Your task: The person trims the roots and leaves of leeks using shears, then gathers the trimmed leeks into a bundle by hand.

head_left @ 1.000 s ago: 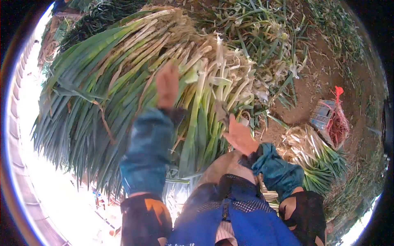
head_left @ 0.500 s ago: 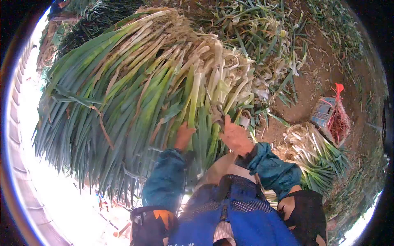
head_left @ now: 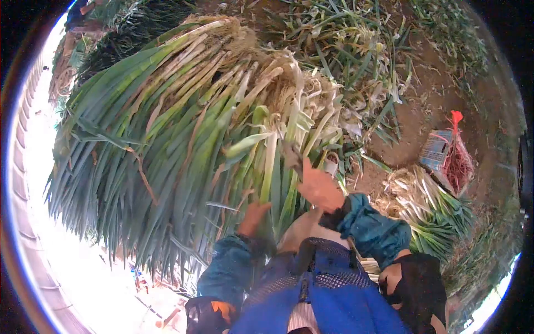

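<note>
A big heap of long leeks (head_left: 183, 122) lies in front of me, white root ends to the upper right, green leaves fanning down to the left. My left hand (head_left: 253, 216), in a teal sleeve, is low at the heap's near edge with its fingers curled around the green leaves of one stalk. My right hand (head_left: 320, 188) is just to the right, against the pale stalks, closed on a small dark object (head_left: 291, 156) that sticks up from it; what the object is cannot be made out.
A smaller bundle of leeks (head_left: 428, 214) lies on the ground at the right. Beyond it sit a small crate and a red mesh bag (head_left: 457, 161). Leek trimmings (head_left: 356, 50) litter the brown soil (head_left: 423, 111) at the top.
My left hand has dropped from high on the heap's middle down to its near edge and closed on leaves. My right hand has stayed almost in place.
</note>
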Tool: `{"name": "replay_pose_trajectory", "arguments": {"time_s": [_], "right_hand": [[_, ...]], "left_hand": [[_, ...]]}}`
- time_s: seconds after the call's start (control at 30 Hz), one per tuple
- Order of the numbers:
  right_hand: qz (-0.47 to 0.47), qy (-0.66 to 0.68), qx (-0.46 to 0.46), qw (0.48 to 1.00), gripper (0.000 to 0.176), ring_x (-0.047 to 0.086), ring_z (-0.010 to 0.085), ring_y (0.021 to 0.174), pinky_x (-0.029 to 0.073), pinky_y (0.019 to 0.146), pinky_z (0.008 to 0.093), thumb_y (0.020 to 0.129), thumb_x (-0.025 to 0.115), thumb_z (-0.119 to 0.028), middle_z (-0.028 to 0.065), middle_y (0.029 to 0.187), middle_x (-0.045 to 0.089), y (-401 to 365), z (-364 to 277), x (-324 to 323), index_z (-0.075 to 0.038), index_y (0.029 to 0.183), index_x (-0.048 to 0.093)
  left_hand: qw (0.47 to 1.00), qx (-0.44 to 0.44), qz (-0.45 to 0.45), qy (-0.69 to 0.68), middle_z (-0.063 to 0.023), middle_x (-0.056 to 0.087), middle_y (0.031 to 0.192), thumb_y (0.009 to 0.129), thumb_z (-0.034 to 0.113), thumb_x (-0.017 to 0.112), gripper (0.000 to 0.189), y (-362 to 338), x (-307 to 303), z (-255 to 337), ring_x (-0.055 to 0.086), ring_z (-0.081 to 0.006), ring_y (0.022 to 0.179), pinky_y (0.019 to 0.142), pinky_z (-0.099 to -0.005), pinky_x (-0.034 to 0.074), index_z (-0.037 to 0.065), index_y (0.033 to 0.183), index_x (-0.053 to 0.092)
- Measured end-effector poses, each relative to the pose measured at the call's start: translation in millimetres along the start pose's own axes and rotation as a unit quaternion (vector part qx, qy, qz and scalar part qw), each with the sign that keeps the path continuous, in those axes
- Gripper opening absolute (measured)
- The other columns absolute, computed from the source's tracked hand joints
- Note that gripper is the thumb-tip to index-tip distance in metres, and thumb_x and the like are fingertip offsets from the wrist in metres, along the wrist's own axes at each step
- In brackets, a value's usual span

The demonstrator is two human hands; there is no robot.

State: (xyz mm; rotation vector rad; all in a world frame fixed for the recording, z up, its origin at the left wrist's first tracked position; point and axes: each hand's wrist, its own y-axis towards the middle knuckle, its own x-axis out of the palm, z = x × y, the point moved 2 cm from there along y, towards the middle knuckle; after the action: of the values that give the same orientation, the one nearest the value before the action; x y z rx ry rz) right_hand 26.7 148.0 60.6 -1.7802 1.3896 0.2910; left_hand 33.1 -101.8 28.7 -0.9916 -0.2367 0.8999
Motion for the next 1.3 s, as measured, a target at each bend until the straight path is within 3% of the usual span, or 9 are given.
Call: {"name": "replay_pose_trajectory", "arguments": {"time_s": [0.1,0.3,0.6,0.63,0.83,1.0,1.1,1.2,1.3], "right_hand": [[-0.104,0.012,0.085,0.991,0.067,0.059,0.0414,0.076,0.047,0.063,0.0481,0.077,0.059,-0.031,0.0251,0.079,0.06,-35,-23,-8,0.01,0.121,0.03],[0.017,0.049,0.02,0.998,0.052,0.058,0.0428,0.071,0.047,0.061,0.0492,0.077,0.056,-0.027,0.0272,0.076,0.058,8,-1,-6,0.007,0.109,0.034],[-0.031,0.052,0.024,0.998,0.045,0.058,0.0427,0.067,0.046,0.057,0.0494,0.076,0.054,-0.02,0.0247,0.068,0.057,-34,-16,7,0.007,0.106,0.035],[0.014,0.024,-0.019,0.999,0.042,0.058,0.0424,0.068,0.046,0.058,0.0493,0.076,0.055,-0.019,0.0241,0.068,0.057,-29,-14,8,0.006,0.103,0.035],[0.099,0.003,0.001,0.995,0.035,0.06,0.0412,0.061,0.049,0.054,0.048,0.076,0.052,-0.018,0.0229,0.067,0.06,47,2,2,0.006,0.098,0.041],[-0.015,0.069,0.001,0.997,0.045,0.058,0.0433,0.07,0.046,0.061,0.0491,0.077,0.056,-0.024,0.0259,0.072,0.058,-20,-14,-14,0.006,0.103,0.036],[-0.042,0.085,0.029,0.995,0.049,0.056,0.0445,0.075,0.045,0.065,0.0487,0.078,0.057,-0.027,0.0272,0.076,0.057,-41,-23,-33,0.006,0.108,0.034],[-0.065,0.05,0.039,0.996,0.053,0.057,0.044,0.076,0.045,0.065,0.0484,0.079,0.056,-0.026,0.0269,0.077,0.058,-53,-43,-47,0.006,0.113,0.032],[-0.107,0.031,0.031,0.993,0.058,0.058,0.0428,0.077,0.046,0.064,0.048,0.079,0.056,-0.025,0.0263,0.078,0.058,-45,-41,-40,0.007,0.119,0.03]], "left_hand": [[0.999,0.046,0.028,-0.007,-0.0182,0.058,0.092,0.079,0.034,0.059,0.042,7,5,-17,0.053,-0.0285,0.089,0.076,-0.0388,0.041,-0.002,0.101,0.059],[0.995,0.069,0.054,0.054,-0.0168,0.06,0.096,0.08,0.033,0.058,0.041,-1,4,-13,0.054,-0.0275,0.09,0.078,-0.0395,0.041,-0.002,0.101,0.059],[0.999,0.033,0.013,-0.019,-0.0151,0.062,0.092,0.081,0.033,0.058,0.041,2,5,-19,0.056,-0.026,0.086,0.075,-0.0381,0.043,-0.002,0.102,0.059],[0.999,0.032,0.012,-0.031,-0.015,0.061,0.091,0.081,0.033,0.058,0.041,1,5,-20,0.056,-0.0261,0.085,0.075,-0.038,0.043,-0.002,0.102,0.059],[0.997,0.04,0.049,-0.035,-0.0136,0.06,0.091,0.081,0.035,0.058,0.044,0,6,-32,0.054,-0.0255,0.083,0.076,-0.0361,0.042,0.0,0.107,0.058],[0.995,0.047,0.005,-0.082,-0.0041,0.06,0.092,0.081,0.031,0.059,0.041,9,1,-32,0.053,-0.0162,0.085,0.075,-0.0299,0.042,0.003,0.11,0.058],[0.993,0.073,0.072,-0.052,-0.0134,0.059,0.092,0.082,0.033,0.056,0.039,-7,-2,32,0.055,-0.0237,0.086,0.074,-0.0362,0.042,0.001,0.105,0.06],[0.995,0.073,0.059,-0.033,-0.0157,0.06,0.091,0.082,0.032,0.056,0.038,30,-9,54,0.056,-0.0231,0.085,0.073,-0.0365,0.043,0.0,0.102,0.061],[0.968,0.249,0.008,-0.035,-0.0215,0.06,0.091,0.082,0.03,0.054,0.036,100,7,44,0.058,-0.0292,0.086,0.074,-0.0386,0.043,-0.001,0.1,0.06]]}}
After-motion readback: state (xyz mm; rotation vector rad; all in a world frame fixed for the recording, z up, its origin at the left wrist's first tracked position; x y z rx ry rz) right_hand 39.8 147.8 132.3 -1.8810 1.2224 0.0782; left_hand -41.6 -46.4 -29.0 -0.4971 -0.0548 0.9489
